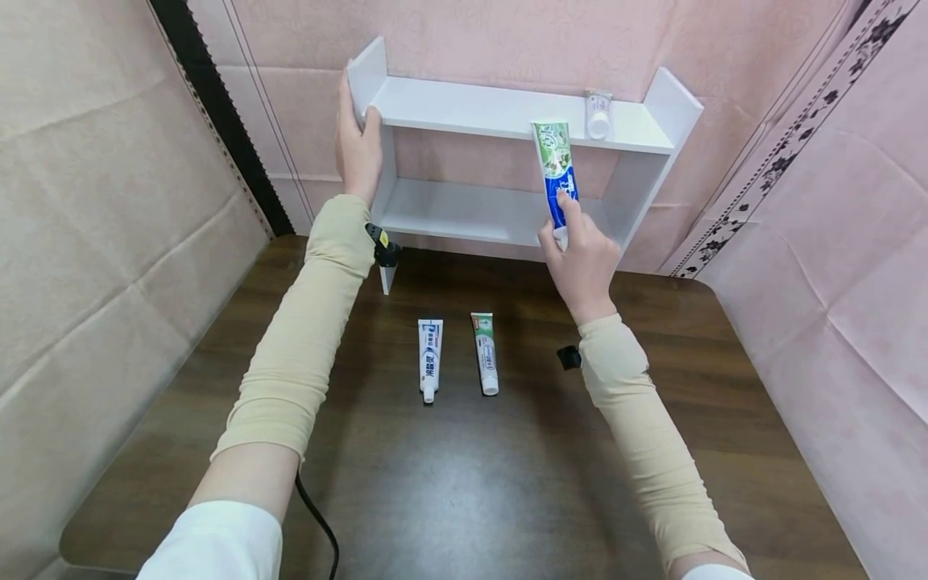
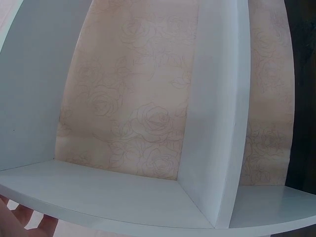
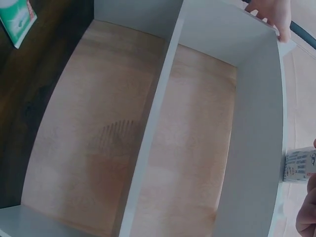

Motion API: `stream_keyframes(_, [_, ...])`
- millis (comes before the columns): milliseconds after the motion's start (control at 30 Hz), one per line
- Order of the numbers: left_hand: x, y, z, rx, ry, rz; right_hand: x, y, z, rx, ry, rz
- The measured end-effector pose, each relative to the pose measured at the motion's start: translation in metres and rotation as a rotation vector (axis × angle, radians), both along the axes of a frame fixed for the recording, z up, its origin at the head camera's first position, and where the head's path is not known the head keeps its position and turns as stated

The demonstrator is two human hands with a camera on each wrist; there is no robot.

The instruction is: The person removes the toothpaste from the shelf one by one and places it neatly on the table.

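My left hand (image 1: 358, 149) grips the left side panel of a white two-tier shelf (image 1: 464, 105), thumb on the near side. In the left wrist view, its fingers (image 2: 47, 224) show at the panel's edge, lower left. With thumb and fingers, my right hand (image 1: 583, 254) pinches a green-and-blue toothpaste tube (image 1: 555, 161) near its cap end. This tube tilts upward, its flat end overlapping the upper board's front edge in the head view. Just right of it, a white toothpaste tube (image 1: 598, 117) stands cap down on the upper board.
On the brown table (image 1: 435, 483) lie a white-and-blue toothpaste tube (image 1: 430, 358) and a green-and-white one (image 1: 485, 354), caps toward me. A black cable (image 1: 319, 511) runs by my left arm. Pink patterned cloth (image 1: 507, 40) hangs behind the shelf; pale cloth walls stand at both sides.
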State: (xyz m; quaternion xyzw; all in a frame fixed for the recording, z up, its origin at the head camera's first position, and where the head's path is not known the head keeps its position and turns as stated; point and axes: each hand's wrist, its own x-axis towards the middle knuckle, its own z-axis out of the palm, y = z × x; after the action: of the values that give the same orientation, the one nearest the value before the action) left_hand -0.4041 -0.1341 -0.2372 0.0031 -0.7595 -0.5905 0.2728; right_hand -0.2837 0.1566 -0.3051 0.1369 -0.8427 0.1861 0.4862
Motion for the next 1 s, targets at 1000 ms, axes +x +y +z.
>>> stream_keyframes(1000, [0.001,0.001,-0.001,0.016,-0.008,0.009,0.060,0.034,-0.088,-0.048,-0.402,-0.034])
